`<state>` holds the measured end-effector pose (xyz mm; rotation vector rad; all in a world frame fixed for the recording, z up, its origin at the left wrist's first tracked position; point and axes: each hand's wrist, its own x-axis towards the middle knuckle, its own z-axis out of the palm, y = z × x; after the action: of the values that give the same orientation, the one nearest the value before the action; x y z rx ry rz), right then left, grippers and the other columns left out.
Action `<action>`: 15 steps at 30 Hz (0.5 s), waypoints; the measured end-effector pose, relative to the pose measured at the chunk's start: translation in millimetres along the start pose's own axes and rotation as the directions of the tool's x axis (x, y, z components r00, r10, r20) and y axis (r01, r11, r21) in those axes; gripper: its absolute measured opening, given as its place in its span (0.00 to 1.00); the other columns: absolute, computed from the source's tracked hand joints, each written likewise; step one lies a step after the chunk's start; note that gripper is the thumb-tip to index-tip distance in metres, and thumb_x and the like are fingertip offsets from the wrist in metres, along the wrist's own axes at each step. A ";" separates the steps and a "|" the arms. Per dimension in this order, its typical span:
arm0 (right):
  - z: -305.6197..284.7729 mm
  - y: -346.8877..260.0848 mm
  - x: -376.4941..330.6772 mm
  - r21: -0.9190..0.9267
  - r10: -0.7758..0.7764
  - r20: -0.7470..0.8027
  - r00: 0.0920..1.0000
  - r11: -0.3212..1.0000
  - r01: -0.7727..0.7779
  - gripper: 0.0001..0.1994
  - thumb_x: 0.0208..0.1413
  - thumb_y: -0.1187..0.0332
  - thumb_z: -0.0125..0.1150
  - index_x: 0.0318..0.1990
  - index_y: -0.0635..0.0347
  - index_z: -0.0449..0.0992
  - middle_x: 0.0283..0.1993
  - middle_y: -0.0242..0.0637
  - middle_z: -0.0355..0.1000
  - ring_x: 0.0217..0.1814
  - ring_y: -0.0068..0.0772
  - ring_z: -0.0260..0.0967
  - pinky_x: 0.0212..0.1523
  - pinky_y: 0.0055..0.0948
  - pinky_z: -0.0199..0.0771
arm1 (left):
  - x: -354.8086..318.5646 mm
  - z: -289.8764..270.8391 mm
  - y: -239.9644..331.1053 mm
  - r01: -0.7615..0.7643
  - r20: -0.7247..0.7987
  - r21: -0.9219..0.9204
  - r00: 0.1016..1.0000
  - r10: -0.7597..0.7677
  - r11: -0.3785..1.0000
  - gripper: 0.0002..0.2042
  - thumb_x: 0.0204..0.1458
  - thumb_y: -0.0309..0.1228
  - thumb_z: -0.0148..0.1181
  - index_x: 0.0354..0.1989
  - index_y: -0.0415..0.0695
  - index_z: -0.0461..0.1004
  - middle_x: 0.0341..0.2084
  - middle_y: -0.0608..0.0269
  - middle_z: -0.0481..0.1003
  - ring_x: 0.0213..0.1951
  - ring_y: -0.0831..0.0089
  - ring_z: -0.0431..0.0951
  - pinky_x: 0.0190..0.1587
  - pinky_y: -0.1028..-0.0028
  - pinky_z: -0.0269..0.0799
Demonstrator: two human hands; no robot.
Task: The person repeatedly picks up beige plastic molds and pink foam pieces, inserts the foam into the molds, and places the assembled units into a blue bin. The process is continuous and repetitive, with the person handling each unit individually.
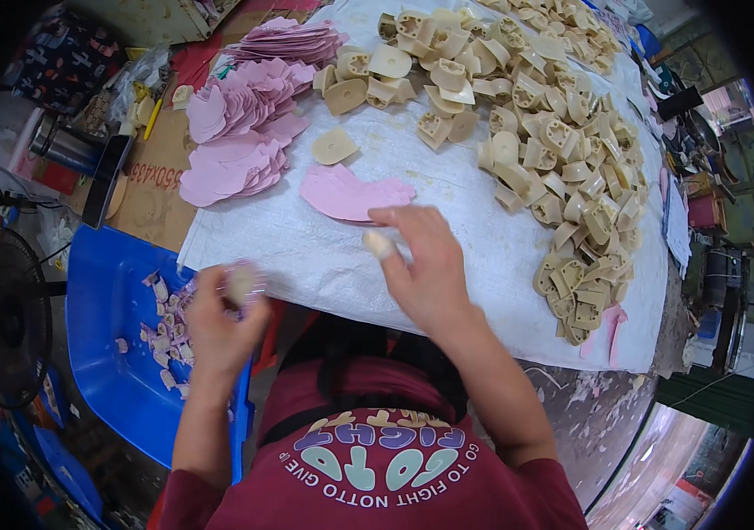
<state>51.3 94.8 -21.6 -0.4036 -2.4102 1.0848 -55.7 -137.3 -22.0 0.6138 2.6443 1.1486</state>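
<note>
My left hand (222,320) is closed around a small beige shoe heel (241,286) with a pinkish edge, blurred by motion, above the table's near left edge. My right hand (425,265) has its thumb and fingers apart, with a pale cover on the thumb tip. Its fingertips reach the right end of a few curved pink cut pieces (346,194) lying on the white sheet (341,274). Just behind those pieces, a single beige heel (334,147) rests flat side up.
Fanned stacks of pink pieces (235,168) lie at the left. A large heap of beige heels (562,141) spreads across the back and right. Below the table's left edge, a blue basin (98,327) holds several wrapped heels (165,331). A fan (6,318) stands farther left.
</note>
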 end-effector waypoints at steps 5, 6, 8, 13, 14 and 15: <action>18.7 18.3 39.6 -0.325 -0.097 0.090 0.991 0.938 0.121 0.07 0.47 0.73 0.64 0.35 0.59 0.78 0.38 0.36 0.71 0.42 0.42 0.66 0.41 0.38 0.64 | -9.0 -48.1 -42.9 -0.050 -0.229 0.438 0.959 0.165 0.898 0.30 0.42 0.24 0.67 0.56 0.36 0.65 0.50 0.51 0.69 0.52 0.60 0.71 0.57 0.66 0.64; 22.7 18.7 40.3 -0.328 -0.102 0.112 0.988 0.935 0.134 0.07 0.46 0.73 0.64 0.35 0.59 0.78 0.37 0.36 0.71 0.42 0.42 0.66 0.42 0.38 0.63 | -9.2 -47.3 -39.0 -0.024 -0.243 0.394 0.961 0.129 0.919 0.31 0.42 0.24 0.67 0.58 0.36 0.64 0.52 0.50 0.67 0.55 0.59 0.69 0.59 0.66 0.61; 26.1 21.2 41.6 -0.342 -0.109 0.145 0.983 0.927 0.153 0.07 0.46 0.74 0.63 0.34 0.58 0.77 0.36 0.35 0.70 0.43 0.41 0.65 0.42 0.38 0.61 | -1.3 -39.7 -25.3 -0.073 -0.245 0.296 0.958 0.149 0.952 0.33 0.41 0.25 0.69 0.59 0.36 0.64 0.54 0.48 0.66 0.57 0.55 0.67 0.61 0.63 0.59; 21.0 26.6 25.3 -0.180 -0.129 0.152 0.980 0.971 0.156 0.08 0.46 0.77 0.60 0.36 0.58 0.77 0.40 0.36 0.71 0.46 0.41 0.66 0.46 0.38 0.63 | 35.4 9.6 29.0 -0.439 -0.140 0.007 0.889 0.435 0.899 0.33 0.39 0.27 0.71 0.58 0.39 0.66 0.51 0.49 0.70 0.56 0.53 0.68 0.60 0.61 0.60; 20.1 27.9 22.2 -0.153 -0.141 0.137 0.980 0.975 0.162 0.09 0.45 0.78 0.60 0.36 0.58 0.77 0.41 0.37 0.72 0.47 0.42 0.66 0.46 0.38 0.63 | 43.7 20.4 42.4 -0.518 -0.089 -0.074 0.855 0.511 0.852 0.33 0.39 0.27 0.71 0.58 0.39 0.66 0.51 0.51 0.70 0.54 0.54 0.69 0.58 0.61 0.61; 17.7 29.4 21.3 -0.104 -0.134 0.107 0.985 0.984 0.145 0.07 0.46 0.78 0.60 0.35 0.59 0.77 0.40 0.36 0.72 0.46 0.40 0.66 0.47 0.37 0.64 | 52.4 32.2 50.7 -0.554 -0.021 -0.073 0.832 0.554 0.829 0.33 0.39 0.27 0.71 0.58 0.39 0.66 0.50 0.50 0.70 0.54 0.54 0.69 0.58 0.62 0.61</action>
<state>26.1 112.1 -48.0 -0.2165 -2.5527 0.9321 -77.0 -61.9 -7.5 1.4347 2.4654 1.3704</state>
